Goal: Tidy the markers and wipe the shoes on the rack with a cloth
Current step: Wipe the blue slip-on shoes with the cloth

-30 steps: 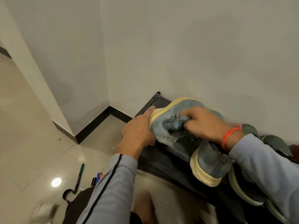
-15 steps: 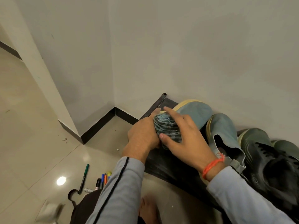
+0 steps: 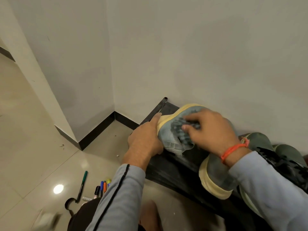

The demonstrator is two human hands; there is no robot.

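The right hand (image 3: 211, 132) has slid from the shoe's (image 3: 171, 130) near side onto its top, fingers bunching the cloth (image 3: 183, 130) beneath them. The black rack (image 3: 175, 170) stands against a grey wall on tiled floor. The left hand (image 3: 145, 140) grips the shoe's sole edge; markers (image 3: 102, 189) lie behind that wrist.

Count, head view. Hands: 2, the left hand (image 3: 146, 140) and the right hand (image 3: 215, 130). Cloth (image 3: 183, 130): 1, striped. Rack (image 3: 175, 169): 1, black. Shoes: 2 blue-grey with yellow soles, the far shoe (image 3: 168, 132) and the near shoe (image 3: 218, 179); at least 2 dark green shoes (image 3: 260, 140) at right, partly hidden. Markers on floor: 1 green marker (image 3: 82, 185) apart, plus a cluster of markers (image 3: 102, 189), about 5, partly hidden. Orange wristband (image 3: 233, 149): 1.
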